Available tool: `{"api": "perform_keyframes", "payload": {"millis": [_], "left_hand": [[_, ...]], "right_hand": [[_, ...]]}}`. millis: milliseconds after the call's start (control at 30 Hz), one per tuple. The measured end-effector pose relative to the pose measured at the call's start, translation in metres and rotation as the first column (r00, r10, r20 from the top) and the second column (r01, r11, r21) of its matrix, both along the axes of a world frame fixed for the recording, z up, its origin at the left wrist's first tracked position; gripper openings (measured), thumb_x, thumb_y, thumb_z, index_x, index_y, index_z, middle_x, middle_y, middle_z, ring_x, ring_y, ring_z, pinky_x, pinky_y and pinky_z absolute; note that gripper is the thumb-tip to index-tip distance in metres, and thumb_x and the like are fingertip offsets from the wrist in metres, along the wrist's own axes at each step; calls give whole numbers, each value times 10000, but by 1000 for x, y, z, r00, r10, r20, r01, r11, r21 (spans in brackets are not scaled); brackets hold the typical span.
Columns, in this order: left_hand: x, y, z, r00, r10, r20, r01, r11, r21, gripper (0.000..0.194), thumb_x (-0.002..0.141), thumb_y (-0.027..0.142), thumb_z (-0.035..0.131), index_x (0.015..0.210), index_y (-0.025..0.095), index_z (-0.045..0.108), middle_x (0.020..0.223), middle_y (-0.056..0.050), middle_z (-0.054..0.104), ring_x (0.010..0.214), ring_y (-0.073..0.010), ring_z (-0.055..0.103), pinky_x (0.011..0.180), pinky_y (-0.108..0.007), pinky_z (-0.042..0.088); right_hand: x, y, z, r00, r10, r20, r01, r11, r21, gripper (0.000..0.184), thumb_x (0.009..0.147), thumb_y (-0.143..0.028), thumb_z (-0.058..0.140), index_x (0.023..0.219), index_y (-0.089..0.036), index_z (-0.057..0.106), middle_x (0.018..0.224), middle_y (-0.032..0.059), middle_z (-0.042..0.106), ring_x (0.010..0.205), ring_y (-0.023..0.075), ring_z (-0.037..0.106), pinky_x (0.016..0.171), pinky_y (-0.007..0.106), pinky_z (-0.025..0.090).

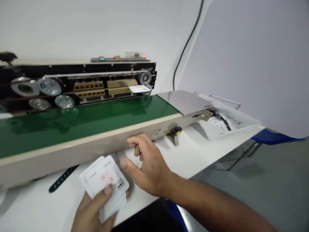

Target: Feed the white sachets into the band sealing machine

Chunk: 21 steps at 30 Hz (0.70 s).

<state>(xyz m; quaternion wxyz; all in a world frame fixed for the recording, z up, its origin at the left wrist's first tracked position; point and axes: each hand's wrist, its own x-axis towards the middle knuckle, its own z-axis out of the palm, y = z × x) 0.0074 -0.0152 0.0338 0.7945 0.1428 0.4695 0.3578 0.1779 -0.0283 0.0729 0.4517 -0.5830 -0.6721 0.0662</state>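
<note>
1. At the far left, a white piece [4,115] showed beside the green belt [96,122]; I couldn't tell whether it was another packet.
2. My left hand [90,211] pinched a stack of white packets [113,174], thumb on top, over the white table [36,206]; none of these was in the machine [88,86].
3. One packet [138,89] was at the machine's right end, so I judged the work partway along, the handheld stack left.
4. My right hand [151,164] was empty, thumb and forefinger apart, near the belt's front side.
</note>
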Motion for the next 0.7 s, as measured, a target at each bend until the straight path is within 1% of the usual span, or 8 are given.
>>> {"api": "perform_keyframes", "payload": {"millis": [67, 133, 267, 333, 400, 500, 600, 700], "left_hand": [[3, 1, 7, 994, 13, 108, -21, 997, 75, 680, 796, 147, 751, 1391, 278, 449, 975, -22, 787, 900, -201, 740, 757, -250, 609], [5, 2, 10, 979, 14, 202, -45, 988, 150, 682, 802, 114, 734, 1398, 272, 442, 971, -25, 781, 907, -181, 732, 761, -233, 597], [4, 5, 4, 971, -10, 240, -44, 975, 217, 625, 824, 98, 709, 1379, 250, 468, 985, -37, 769, 927, -182, 718, 807, -266, 586], [3, 5, 0, 971, -30, 239, -27, 972, 232, 670, 823, 101, 716, 1408, 266, 435, 988, -36, 765, 938, -186, 713, 823, -283, 580], [2, 6, -1, 969, -52, 240, -10, 968, 249, 733, 822, 113, 728, 1445, 291, 385, 970, -26, 764, 950, -186, 708, 839, -291, 572], [1, 6, -1, 963, -88, 256, 16, 963, 270, 705, 832, 128, 726, 1442, 282, 408, 945, -26, 762, 957, -188, 705, 857, -291, 561], [0, 7, 0, 962, -68, 265, 2, 970, 242, 649, 829, 159, 736, 1404, 290, 466, 936, -23, 761, 950, -193, 706, 848, -285, 564], [0, 7, 3, 973, 22, 229, -47, 993, 104, 621, 823, 247, 750, 1380, 340, 493, 921, -1, 760, 914, -204, 717, 808, -285, 582]], "right_hand": [[-6, 1, -14, 991, 38, -127, -59, 985, -163, 451, 825, -340, 685, 1192, -141, 514, 1025, 87, 586, 753, 160, 544, 682, 337, 509], [-10, 4, -21, 977, 62, -205, -114, 961, -254, 448, 826, -377, 699, 1181, -162, 529, 1003, 67, 597, 731, 149, 544, 687, 334, 513], [-13, 7, -29, 946, 137, -294, -234, 917, -323, 199, 893, -386, 634, 950, -203, 579, 863, 22, 574, 738, 150, 550, 680, 310, 512], [-14, 5, -32, 918, 157, -363, -288, 895, -340, 201, 919, -404, 603, 891, -210, 557, 838, 12, 555, 715, 139, 547, 648, 290, 509], [-15, 4, -36, 877, 151, -456, -331, 878, -346, 219, 924, -420, 599, 900, -213, 533, 839, 7, 547, 674, 122, 539, 602, 271, 500], [-17, 2, -39, 814, 117, -569, -380, 848, -369, 262, 918, -454, 609, 894, -212, 510, 812, -5, 525, 633, 109, 529, 544, 249, 489], [-20, 3, -41, 755, 94, -649, -425, 824, -375, 291, 908, -469, 625, 873, -208, 500, 810, -12, 511, 612, 100, 537, 509, 237, 489], [-23, 3, -43, 699, 64, -712, -437, 826, -355, 299, 909, -460, 635, 878, -199, 492, 788, -15, 537, 591, 96, 558, 502, 235, 501]]}}
